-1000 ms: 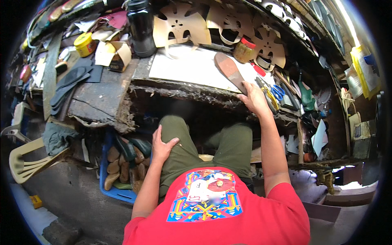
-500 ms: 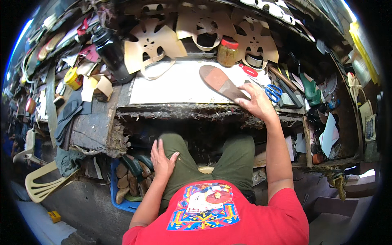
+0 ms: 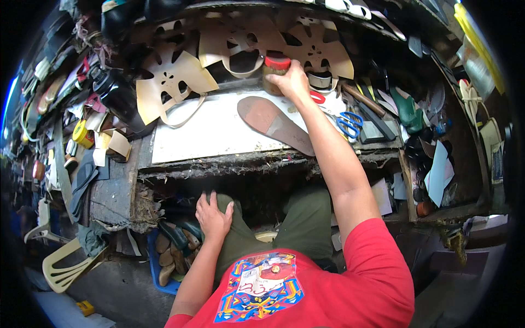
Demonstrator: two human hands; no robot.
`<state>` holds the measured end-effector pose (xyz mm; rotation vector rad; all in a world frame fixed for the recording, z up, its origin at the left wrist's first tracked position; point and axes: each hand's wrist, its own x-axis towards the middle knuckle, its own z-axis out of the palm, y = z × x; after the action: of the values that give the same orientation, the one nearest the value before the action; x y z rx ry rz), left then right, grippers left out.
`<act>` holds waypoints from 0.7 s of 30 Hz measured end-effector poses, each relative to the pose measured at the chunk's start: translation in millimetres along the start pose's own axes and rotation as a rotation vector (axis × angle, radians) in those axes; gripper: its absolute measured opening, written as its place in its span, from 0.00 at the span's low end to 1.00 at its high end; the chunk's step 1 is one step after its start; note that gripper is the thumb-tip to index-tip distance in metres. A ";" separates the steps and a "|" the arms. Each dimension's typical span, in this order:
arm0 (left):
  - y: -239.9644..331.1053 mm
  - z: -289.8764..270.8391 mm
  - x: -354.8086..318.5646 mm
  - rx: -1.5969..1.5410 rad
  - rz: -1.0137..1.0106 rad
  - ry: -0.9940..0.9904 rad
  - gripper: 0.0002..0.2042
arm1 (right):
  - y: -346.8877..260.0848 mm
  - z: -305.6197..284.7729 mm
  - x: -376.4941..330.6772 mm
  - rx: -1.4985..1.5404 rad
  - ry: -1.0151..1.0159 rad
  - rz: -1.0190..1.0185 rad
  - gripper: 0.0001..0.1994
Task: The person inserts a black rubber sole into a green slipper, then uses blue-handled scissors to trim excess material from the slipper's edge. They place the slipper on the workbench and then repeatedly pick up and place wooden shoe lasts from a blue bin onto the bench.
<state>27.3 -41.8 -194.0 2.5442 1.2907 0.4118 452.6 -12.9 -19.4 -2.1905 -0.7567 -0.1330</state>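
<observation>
at the back of the cluttered wooden workbench [image 3: 112, 194], the person's right hand [image 3: 292, 82] is stretched out and wrapped over a small brown jar with a red lid [image 3: 275, 71], fingers curled around its top and side so the hand is clamped on it. the jar stands upright at the far edge of a white rectangular board [image 3: 208, 134] that covers the middle of the bench, right below a row of tan leather cut-out pieces with petal-shaped holes [image 3: 172, 82] propped against the back.

just beside the outstretched forearm, a flat reddish-brown shoe sole [image 3: 273, 124] lies on the white board, slanting from upper left to lower right, untouched by either hand. a pair of blue-handled scissors [image 3: 348, 123] rests to the right of the arm, near a wooden-handled tool [image 3: 363, 99].

the left hand [image 3: 214, 214] lies flat on the person's left thigh, on the olive-green trousers [image 3: 240, 240], fingers slightly spread and holding nothing. below the bench edge on the left, a blue plastic crate [image 3: 158, 270] holds dark shoe parts. a yellow roll of tape [image 3: 83, 134] sits well off to the left among scraps.
</observation>
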 end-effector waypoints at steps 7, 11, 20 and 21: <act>-14.9 3.0 0.6 -0.037 -0.016 0.017 0.34 | 13.3 -30.3 -50.7 -0.063 0.171 -0.038 0.34; -13.7 4.4 0.3 -0.079 -0.019 0.033 0.34 | 25.9 -35.9 -57.6 -0.055 0.140 -0.016 0.37; -29.0 -16.6 -42.3 -0.444 0.216 0.152 0.06 | -8.7 -85.1 -239.8 0.282 -0.051 -0.355 0.11; -26.3 -22.0 -51.4 -0.444 0.148 -0.011 0.08 | -12.6 -78.4 -265.8 0.187 -0.230 -0.486 0.12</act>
<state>-29.3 -66.4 -189.7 2.2619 0.8866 0.6344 240.3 -189.4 -45.6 -1.8279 -1.3675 -0.0512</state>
